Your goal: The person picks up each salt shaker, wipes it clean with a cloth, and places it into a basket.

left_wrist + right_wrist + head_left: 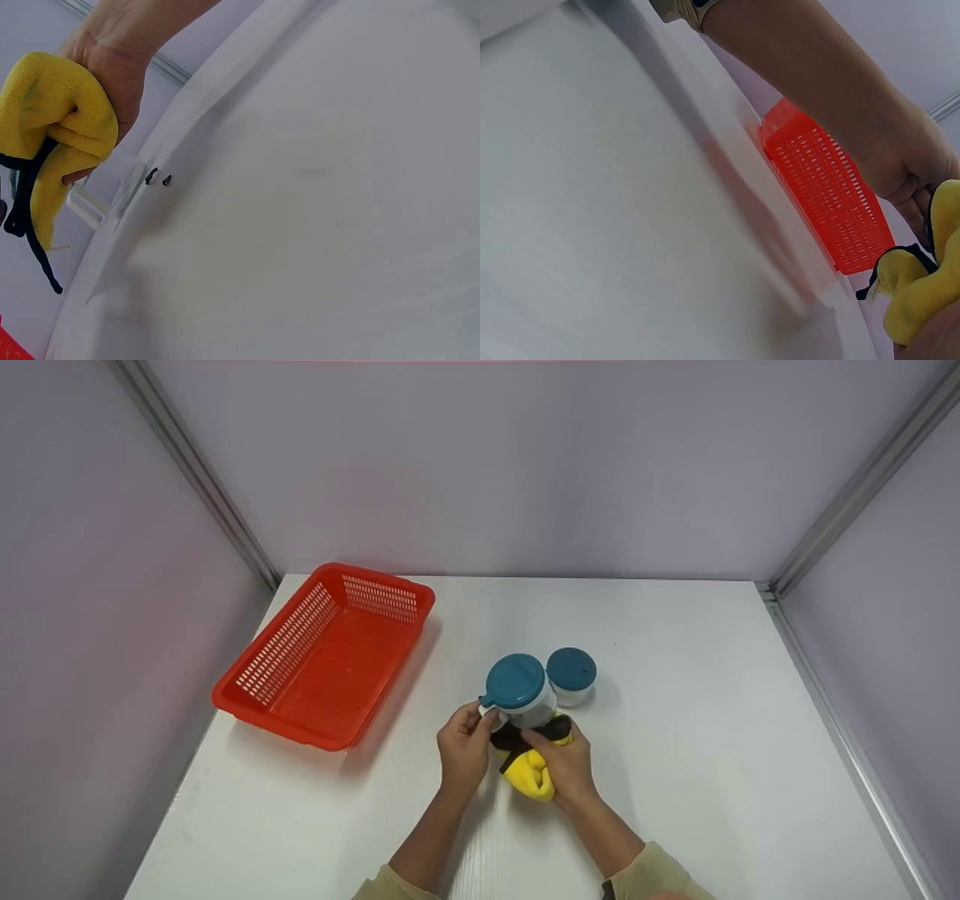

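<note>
A clear jar with a teal lid (515, 681) and a white handle is held up near the middle of the table. The left hand (463, 742) pinches that handle between thumb and fingers. The right hand (566, 761) grips a yellow cloth (529, 775) with black edging and a black side, bunched against the lower part of the jar. In the left wrist view the cloth (64, 112) hangs in folds from the right hand (112, 82). The left hand (907, 165) touches the cloth's edge in the right wrist view; the held jar is hidden there.
Just behind the held jar, to its right, stands a second teal-lidded jar (571, 668). A red plastic basket (382, 701) with slotted sides sits at the left of the white table (675, 735). Pale panels enclose the table. Small dark bits (151, 177) show in the left wrist view.
</note>
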Available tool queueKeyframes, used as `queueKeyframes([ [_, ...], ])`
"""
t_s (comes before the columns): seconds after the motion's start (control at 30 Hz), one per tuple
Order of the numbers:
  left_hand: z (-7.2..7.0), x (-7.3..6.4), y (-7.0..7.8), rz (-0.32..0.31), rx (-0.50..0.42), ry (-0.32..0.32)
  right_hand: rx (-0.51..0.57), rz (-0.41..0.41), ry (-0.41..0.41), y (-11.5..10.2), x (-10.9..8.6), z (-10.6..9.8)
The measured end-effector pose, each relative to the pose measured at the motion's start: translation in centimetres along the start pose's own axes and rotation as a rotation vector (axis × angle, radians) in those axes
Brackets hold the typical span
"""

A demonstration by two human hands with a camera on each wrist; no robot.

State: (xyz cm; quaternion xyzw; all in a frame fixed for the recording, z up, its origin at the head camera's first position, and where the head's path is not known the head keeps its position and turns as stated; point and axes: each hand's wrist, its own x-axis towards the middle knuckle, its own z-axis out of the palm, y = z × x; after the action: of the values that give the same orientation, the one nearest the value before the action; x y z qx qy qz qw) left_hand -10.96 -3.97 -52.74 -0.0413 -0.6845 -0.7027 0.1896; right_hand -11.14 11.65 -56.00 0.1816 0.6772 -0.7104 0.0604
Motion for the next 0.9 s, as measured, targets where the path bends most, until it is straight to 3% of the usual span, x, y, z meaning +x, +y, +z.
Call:
queueKeyframes([
  [0.3, -0.2, 0.3, 0.5, -0.084, 0.025, 0.031, -0.015, 0.062, 0.023, -0.2, 0.1, -0.5],
  [0.6, -1.2, 0.8, 0.6, -0.094, 0.011, 0.044, 0.02, 0.05, 0.049, -0.9, 0.9, -2.1],
  [0.77, -2.0, 1.1, 0.9, -0.07, 0.066, 0.059, -0.001, -0.024, 0.059, -0.9, 1.0, -3.1],
  [0.9, -2.7, 1.4, 1.3, -0.039, 0.069, 0.075, -0.083, -0.119, 0.086, -0.8, 1.1, -4.0],
])
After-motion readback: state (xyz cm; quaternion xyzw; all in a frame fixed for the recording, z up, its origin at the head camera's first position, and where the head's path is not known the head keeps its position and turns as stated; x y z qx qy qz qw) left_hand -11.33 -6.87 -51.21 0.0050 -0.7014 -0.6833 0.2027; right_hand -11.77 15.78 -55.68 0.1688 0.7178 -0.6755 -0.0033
